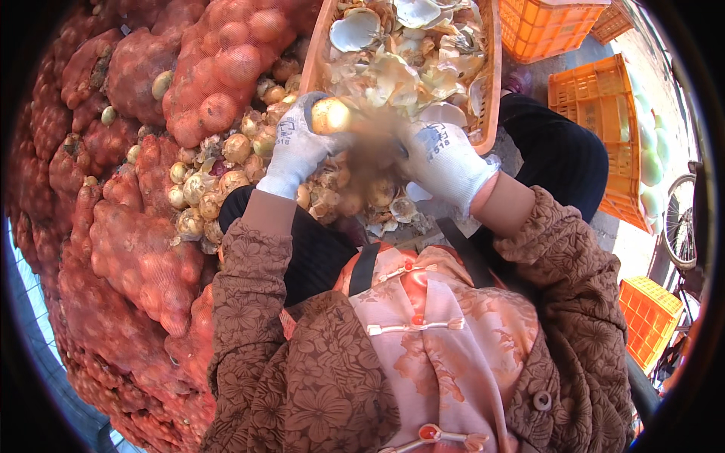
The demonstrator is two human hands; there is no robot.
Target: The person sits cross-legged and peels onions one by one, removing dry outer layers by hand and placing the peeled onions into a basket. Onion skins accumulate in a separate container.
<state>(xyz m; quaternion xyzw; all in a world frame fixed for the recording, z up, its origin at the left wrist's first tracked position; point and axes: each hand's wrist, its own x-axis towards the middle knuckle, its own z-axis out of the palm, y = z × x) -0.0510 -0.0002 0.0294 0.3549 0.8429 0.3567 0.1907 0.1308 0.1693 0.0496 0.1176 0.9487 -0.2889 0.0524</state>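
My left hand (300, 139), in a white work glove with a grey palm, grips a pale yellow onion (331, 115) between thumb and fingers. To its right is my right hand (444, 156), gloved alike, its fingers curled. A brown blur in the middle of the view covers those fingertips, so whether they hold something cannot be made out. Both hands are over the near end of an orange plastic crate (491, 73) heaped with onion skins (396, 73). Loose unpeeled onions (235, 148) lie in a pile below and left of my left hand.
Red mesh sacks (141, 249) full of onions are stacked along the left. Orange crates (589, 122) stand at the right, one holding pale green-white produce (651, 147). A bicycle wheel (679, 221) shows at the far right. My knees (558, 150) flank the work area.
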